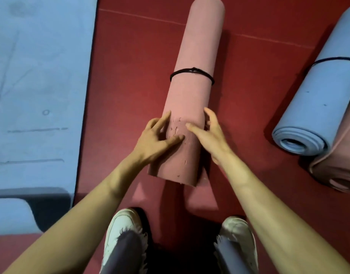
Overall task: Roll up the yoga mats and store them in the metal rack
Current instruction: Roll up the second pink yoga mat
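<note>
A rolled pink yoga mat (193, 56) lies lengthwise on the red floor, running away from me. A black elastic band (191, 73) circles it near the middle. My left hand (158, 137) rests on the left side of its near end, fingers spread and lightly bent against the scuffed surface. On the right side of the same end lies my right hand (209, 135), thumb on top and fingers curving round the roll. No metal rack is in view.
A blue mat (37, 76) lies flat at the left. At the right, a rolled blue mat (318, 99) with a black band lies against another rolled pink mat (340, 167). My two white shoes (122, 232) stand on the red floor (130, 56) near the roll.
</note>
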The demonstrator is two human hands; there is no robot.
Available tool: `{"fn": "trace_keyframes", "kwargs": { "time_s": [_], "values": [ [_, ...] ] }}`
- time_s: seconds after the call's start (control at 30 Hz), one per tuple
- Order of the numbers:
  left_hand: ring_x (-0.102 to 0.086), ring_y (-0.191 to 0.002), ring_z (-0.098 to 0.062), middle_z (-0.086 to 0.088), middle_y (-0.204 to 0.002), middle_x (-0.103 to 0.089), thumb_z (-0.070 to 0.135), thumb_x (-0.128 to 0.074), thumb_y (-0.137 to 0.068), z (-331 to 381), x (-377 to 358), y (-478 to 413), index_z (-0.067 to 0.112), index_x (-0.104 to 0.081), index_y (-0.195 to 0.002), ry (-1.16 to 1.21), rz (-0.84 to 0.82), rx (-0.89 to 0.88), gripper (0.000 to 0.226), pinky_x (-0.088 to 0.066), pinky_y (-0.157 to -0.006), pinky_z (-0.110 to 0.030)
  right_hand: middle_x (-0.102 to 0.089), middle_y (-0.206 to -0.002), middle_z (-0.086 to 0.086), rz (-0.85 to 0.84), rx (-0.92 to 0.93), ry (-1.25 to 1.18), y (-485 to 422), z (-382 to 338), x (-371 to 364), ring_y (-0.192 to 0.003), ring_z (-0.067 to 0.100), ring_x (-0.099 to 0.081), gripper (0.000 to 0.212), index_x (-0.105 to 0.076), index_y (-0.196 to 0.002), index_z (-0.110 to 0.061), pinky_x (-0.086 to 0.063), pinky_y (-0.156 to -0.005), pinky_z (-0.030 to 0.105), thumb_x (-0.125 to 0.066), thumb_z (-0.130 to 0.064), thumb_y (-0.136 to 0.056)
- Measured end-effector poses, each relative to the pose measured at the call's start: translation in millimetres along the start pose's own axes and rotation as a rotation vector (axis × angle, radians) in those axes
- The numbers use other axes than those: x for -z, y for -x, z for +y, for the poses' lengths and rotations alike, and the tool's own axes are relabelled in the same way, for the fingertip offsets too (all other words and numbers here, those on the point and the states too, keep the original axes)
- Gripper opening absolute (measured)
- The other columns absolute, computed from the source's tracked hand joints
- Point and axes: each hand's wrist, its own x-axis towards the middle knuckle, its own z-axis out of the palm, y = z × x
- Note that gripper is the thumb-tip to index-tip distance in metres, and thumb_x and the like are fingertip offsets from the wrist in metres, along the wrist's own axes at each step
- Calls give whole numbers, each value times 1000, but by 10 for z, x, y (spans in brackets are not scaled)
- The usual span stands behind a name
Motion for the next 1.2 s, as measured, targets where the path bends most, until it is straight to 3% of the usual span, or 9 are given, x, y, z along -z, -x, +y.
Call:
{"fn": "trace_keyframes", "kwargs": {
  "time_s": [0.17, 0.27, 0.33, 0.43, 0.63, 0.77, 0.93, 1.03, 1.2],
  "values": [
    [-36, -121, -10, 5, -131, -30, 69, -73, -43, 43, -75, -29, 40, -25, -147, 20, -98, -52, 118, -29, -104, -21, -43, -137, -5, -24, -86, -124, 42, 24, 144, -120, 16, -47, 89, -36, -132, -49, -43, -93, 39, -79, -42, -54],
    [-28, -124, -9, 4, -138, -18, 54, -89, -49, 76, -200, 22, 46, -22, -145, 46, -125, -51, 118, -26, -108, -22, -43, -136, -5, 7, -93, -127, 80, 89, 237, -120, 13, -46, 93, -35, -135, -45, -43, -98, 34, -84, -36, -56],
    [-26, -124, -5, 4, -142, -15, 43, -88, -52, 75, -244, 15, 47, -24, -145, 89, -134, -30, 113, -26, -107, -22, -42, -135, -11, -54, -166, -150, 97, 105, 308, -117, 10, -44, 96, -28, -140, -44, -38, -87, 32, -83, -37, -61],
    [-31, -126, 1, 14, -139, -30, 52, -90, -45, 43, -240, -10, 48, -28, -145, 187, -137, -26, 118, -30, -109, -26, -42, -134, -12, -144, -230, -175, 104, 102, 351, -108, 8, -39, 96, -20, -145, -40, -30, -79, 32, -79, -29, -71],
    [-30, -131, 3, 18, -146, -32, 37, -90, -52, 236, -549, -110, 38, -32, -146, 305, -178, -70, 111, -33, -107, -22, -43, -137, -10, -4, -186, -241, 117, 200, 654, -118, 9, -47, 93, -31, -143, -41, -34, -68, 20, -82, -23, -66],
    [-35, -132, -1, 9, -146, -37, 27, -89, -61, 672, -959, -522, 30, -41, -142, 315, -222, -178, 94, -32, -113, -29, -53, -132, -3, 176, -156, -296, -89, 212, 1199, -113, 16, -57, 95, -37, -140, -38, -51, -87, 34, -82, -27, -56],
    [-21, -143, -15, -4, -157, -20, 40, -73, -82, 1342, -1266, -1024, 26, -39, -145, 28, -357, -262, 73, -18, -116, -26, -55, -133, 9, 355, -17, -93, -428, 10, 1736, -115, 21, -56, 62, -47, -136, -13, -46, -100, 39, -69, -10, -78],
    [-29, -139, -15, -3, -150, -30, 38, -73, -81, 1283, -1172, -887, 22, -41, -144, -82, -377, -291, 72, -23, -113, -24, -55, -132, 8, 289, 31, 132, -317, -10, 1770, -119, 21, -53, 54, -56, -130, -12, -41, -105, 37, -71, -13, -78],
    [-55, -118, -8, 2, -129, -59, 39, -86, -64, 798, -1060, -526, 27, -51, -137, 138, -302, -110, 82, -46, -101, -35, -36, -145, 5, 165, 129, 357, 75, 123, 1666, -131, 19, -38, 68, -45, -139, -21, -29, -111, 30, -72, -15, -78]
  ]
}}
